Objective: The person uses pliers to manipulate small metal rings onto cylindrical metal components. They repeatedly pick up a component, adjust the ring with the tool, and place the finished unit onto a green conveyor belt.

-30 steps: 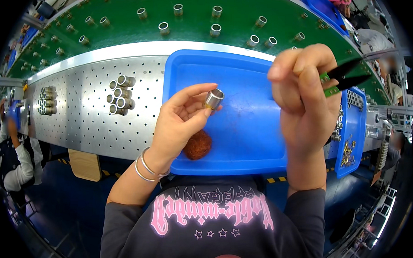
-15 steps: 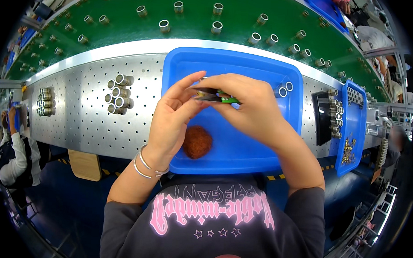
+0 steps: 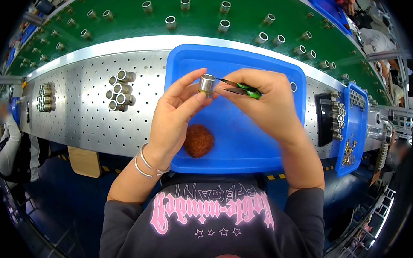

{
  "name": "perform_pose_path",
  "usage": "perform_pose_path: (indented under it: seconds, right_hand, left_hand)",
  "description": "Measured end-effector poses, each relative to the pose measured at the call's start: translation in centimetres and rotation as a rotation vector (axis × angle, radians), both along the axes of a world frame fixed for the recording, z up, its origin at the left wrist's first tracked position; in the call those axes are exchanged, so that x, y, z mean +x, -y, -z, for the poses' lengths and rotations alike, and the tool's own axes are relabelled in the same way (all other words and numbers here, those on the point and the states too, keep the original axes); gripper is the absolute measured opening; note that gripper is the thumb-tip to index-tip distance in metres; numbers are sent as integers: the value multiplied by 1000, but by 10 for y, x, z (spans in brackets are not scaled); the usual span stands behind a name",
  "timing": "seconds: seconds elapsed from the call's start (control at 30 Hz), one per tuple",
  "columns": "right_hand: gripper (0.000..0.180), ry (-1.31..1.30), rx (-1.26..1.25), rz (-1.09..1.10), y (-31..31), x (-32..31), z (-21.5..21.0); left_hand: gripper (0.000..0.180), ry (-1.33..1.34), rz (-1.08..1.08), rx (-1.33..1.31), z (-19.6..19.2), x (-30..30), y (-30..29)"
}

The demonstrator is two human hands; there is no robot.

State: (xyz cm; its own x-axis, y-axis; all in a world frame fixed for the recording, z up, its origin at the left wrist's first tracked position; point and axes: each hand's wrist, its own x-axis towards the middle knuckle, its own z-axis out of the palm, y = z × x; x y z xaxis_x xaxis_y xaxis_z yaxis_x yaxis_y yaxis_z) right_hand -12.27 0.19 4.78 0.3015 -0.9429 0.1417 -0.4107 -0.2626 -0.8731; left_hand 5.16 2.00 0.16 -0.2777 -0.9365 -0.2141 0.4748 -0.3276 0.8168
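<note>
Over the blue tray [image 3: 242,153], my left hand [image 3: 172,116] pinches a short metal sleeve [image 3: 207,84] between thumb and fingers. The sleeve stands upright with its open end up, silvery above and yellowish at its lower end. My right hand [image 3: 270,102] is closed round green-handled snips [image 3: 249,90]. Their two black pointed blades are spread apart and face the sleeve, close to its right side. Below the hands, a brown fibrous pad [image 3: 198,141] lies in the tray. Another sleeve [image 3: 293,87] shows at the tray's right side, partly hidden by my right hand.
A perforated metal bench [image 3: 142,80] holds clusters of sleeves [image 3: 120,88] to the left. A green belt [image 3: 202,18] with scattered sleeves runs behind. At right are a black stand [image 3: 323,118], more sleeves and a smaller blue tray [image 3: 343,167] with brass-coloured pieces. Another person sits far left.
My right hand has drawn the snips back to the right, away from my left hand. The sleeve in my left hand is now uncovered, and the snips' blades are farther apart.
</note>
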Motion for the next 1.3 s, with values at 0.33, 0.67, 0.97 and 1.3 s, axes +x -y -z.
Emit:
perform_pose_path:
  seconds: [0.33, 0.67, 0.97, 1.3]
  right_hand:
    - [15, 79, -163, -54, -3, 1, -8]
    - [22, 104, -266, -79, 4, 5, -2]
    - [41, 106, -334, 184, 8, -14, -13]
    - [27, -198, -297, -2, -9, -3, 8]
  left_hand:
    - [44, 20, -8, -34, 7, 1, 1]
    - [40, 30, 17, -85, 7, -3, -3]
    - [45, -150, -66, 145, 8, 3, 7]
    - [45, -136, -83, 85, 4, 2, 3]
